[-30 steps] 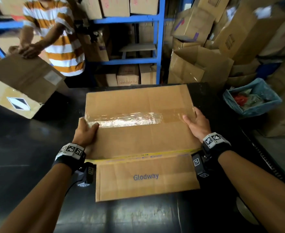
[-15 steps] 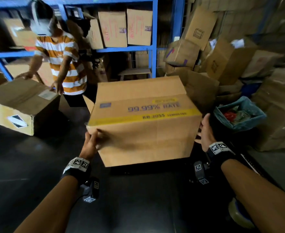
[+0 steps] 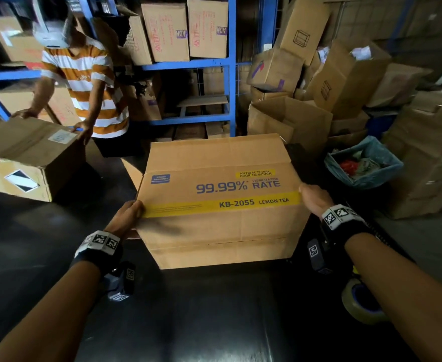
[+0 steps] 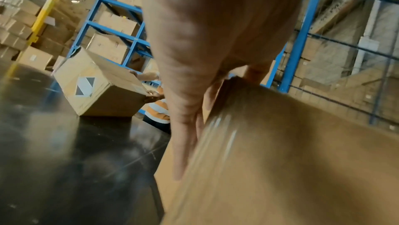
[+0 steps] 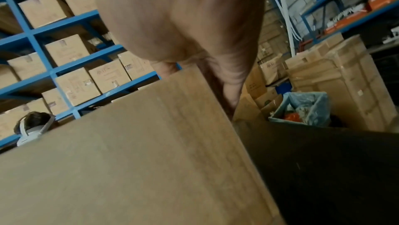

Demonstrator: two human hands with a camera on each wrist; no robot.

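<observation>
A brown cardboard box (image 3: 219,226) printed "99.99% RATE" with a yellow band stands tilted over the black table (image 3: 214,309), its printed face towards me. My left hand (image 3: 125,216) presses the box's left side, thumb on the yellow band. In the left wrist view the fingers (image 4: 185,143) lie straight along the box (image 4: 291,160). My right hand (image 3: 315,197) presses the right side, thumb over the top edge; the right wrist view shows its fingers (image 5: 231,83) flat against the box (image 5: 129,160). A loose flap (image 3: 133,173) sticks out behind on the left.
Across the table a person in an orange-striped shirt (image 3: 89,87) handles another box (image 3: 26,158). Blue shelving (image 3: 231,74) with cartons stands behind. A pile of boxes (image 3: 332,74) and a blue-lined bin (image 3: 363,165) are at the right. A tape roll (image 3: 363,307) lies under my right forearm.
The box lay flat with its taped face up; I have tipped it over between both hands, and its printed side now faces me. The other person's box has settled onto the table.
</observation>
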